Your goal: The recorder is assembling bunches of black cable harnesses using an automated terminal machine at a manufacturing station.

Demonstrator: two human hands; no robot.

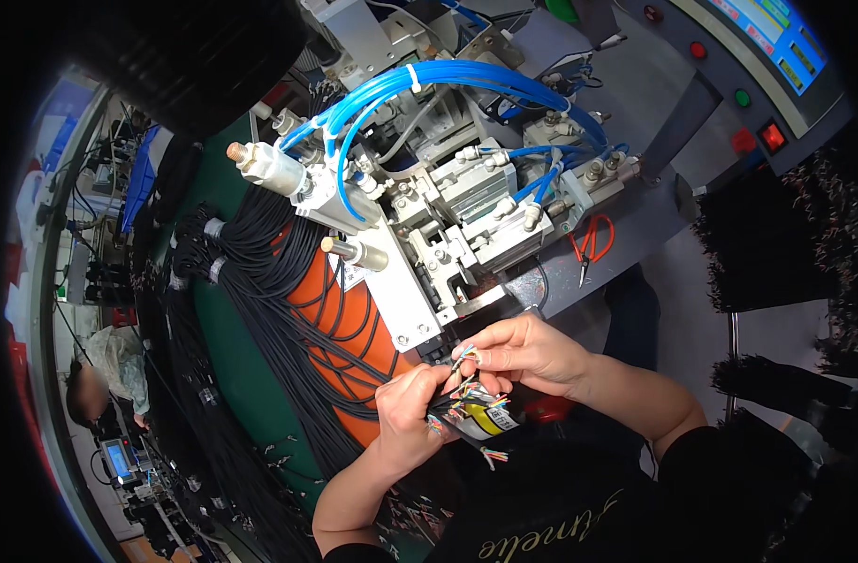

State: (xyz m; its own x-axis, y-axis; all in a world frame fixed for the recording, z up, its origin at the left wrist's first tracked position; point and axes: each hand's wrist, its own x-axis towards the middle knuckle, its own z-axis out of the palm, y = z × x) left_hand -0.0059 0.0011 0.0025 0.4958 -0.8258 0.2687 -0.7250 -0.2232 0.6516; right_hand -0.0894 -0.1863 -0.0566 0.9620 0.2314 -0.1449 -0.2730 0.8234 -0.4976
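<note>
My left hand [405,418] is closed around a bunch of black cables, and several stripped ends with coloured wires [493,457] stick out below it. Thumb and fingers of my right hand [541,357] pinch the thin multicoloured wires [466,354] of one cable end, close beside the left hand. Both hands are just in front of a metal clamping machine [447,253] with cylinders and blue air hoses [429,75]. Beneath the fingers, a yellow and white printed patch [490,422] is partly covered by wire ends.
Black cable bundles [260,281] lie over an orange surface [358,319] and a green one at left. Red-handled scissors [593,242] rest right of the machine. A control panel with a screen [776,47] stands at upper right; dark cable bundles [766,244] hang below it. Another person [119,366] sits far left.
</note>
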